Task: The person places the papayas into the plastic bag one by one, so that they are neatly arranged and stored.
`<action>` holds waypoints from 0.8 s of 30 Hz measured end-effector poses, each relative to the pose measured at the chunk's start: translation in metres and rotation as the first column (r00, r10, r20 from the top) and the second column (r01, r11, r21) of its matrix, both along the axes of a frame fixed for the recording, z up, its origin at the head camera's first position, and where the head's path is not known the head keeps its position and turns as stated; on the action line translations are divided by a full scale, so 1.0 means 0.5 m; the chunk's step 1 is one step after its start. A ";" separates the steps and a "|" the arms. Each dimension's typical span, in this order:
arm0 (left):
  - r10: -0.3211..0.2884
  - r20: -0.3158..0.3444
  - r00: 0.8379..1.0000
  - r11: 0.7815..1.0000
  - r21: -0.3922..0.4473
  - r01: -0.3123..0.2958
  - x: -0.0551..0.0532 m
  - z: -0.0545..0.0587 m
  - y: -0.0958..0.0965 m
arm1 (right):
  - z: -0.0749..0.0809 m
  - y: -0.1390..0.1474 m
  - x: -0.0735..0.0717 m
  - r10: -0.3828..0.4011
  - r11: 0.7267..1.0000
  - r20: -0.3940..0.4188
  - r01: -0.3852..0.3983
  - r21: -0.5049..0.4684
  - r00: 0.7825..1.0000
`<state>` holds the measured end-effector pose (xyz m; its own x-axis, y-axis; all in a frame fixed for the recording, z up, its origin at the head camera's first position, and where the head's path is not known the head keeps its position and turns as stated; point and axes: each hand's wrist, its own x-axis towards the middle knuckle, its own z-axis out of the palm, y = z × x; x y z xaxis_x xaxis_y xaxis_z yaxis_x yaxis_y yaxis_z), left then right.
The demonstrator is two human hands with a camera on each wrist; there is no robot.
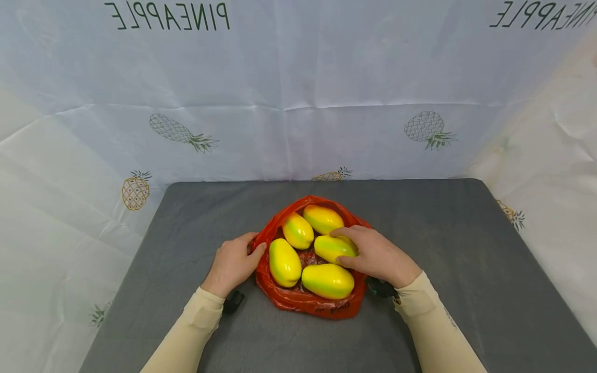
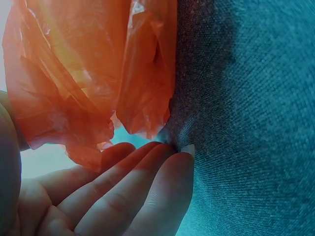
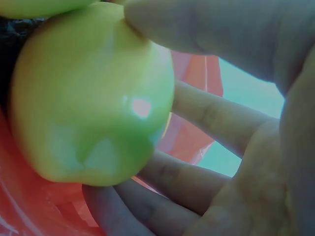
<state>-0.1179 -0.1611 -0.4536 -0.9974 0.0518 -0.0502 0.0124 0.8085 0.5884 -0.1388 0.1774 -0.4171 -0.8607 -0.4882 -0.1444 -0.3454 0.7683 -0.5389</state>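
Note:
A red plastic bag [image 1: 310, 306] stands with its mouth spread wide, with several glossy yellow-green mangoes inside. My left hand [image 1: 230, 264] holds the bag's left rim, thumb over the edge and fingers along the outside. The left wrist view has the thin crumpled plastic [image 2: 93, 64] between thumb and fingers, the fingertips low by the table cloth. My right hand [image 1: 380, 256] reaches over the right rim and grips one mango [image 1: 332, 248]. Its thumb lies on one side of this mango [image 3: 91, 93] and the fingers curl round the other.
Beside the held mango lie a front mango [image 1: 328, 281], a left one [image 1: 284, 263] and two farther back, one being the rear mango [image 1: 323, 219]. A grey cloth covers the table [image 1: 448, 311]. Behind it hangs a white pineapple-print curtain [image 1: 298, 140].

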 end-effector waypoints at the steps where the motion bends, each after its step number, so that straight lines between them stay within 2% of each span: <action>1: -0.001 0.004 1.000 1.000 0.002 0.001 -0.001 0.000 0.000 | -0.002 0.000 -0.001 -0.002 1.000 0.001 0.002 0.009 1.000; 6: -0.003 0.012 1.000 1.000 0.007 0.003 -0.006 0.002 -0.001 | -0.006 -0.002 -0.009 -0.004 1.000 -0.008 0.004 0.020 1.000; 11: -0.001 0.023 1.000 1.000 0.013 0.001 -0.010 0.004 -0.008 | 0.008 0.004 -0.015 -0.014 1.000 -0.025 0.014 -0.021 1.000; 14: 0.013 0.036 0.999 0.999 0.040 -0.014 -0.003 0.013 -0.018 | 0.017 0.019 -0.012 -0.051 0.997 -0.050 0.047 -0.068 0.997; 16: 0.019 0.035 0.999 0.999 0.044 -0.021 0.009 0.025 -0.028 | 0.017 0.039 -0.006 -0.082 0.993 -0.077 0.075 -0.090 0.994; 18: 0.020 0.004 1.000 0.999 0.025 -0.020 0.022 0.039 -0.042 | 0.015 0.066 0.000 -0.117 0.990 -0.113 0.107 -0.092 0.987; 20: 0.015 -0.054 0.998 1.000 -0.027 -0.017 0.033 0.052 -0.058 | 0.010 0.097 0.006 -0.156 0.986 -0.144 0.146 -0.076 0.977; 24: -0.016 -0.176 0.984 0.989 -0.148 -0.010 0.034 0.061 -0.105 | -0.002 0.160 0.017 -0.237 0.970 -0.178 0.242 0.004 0.955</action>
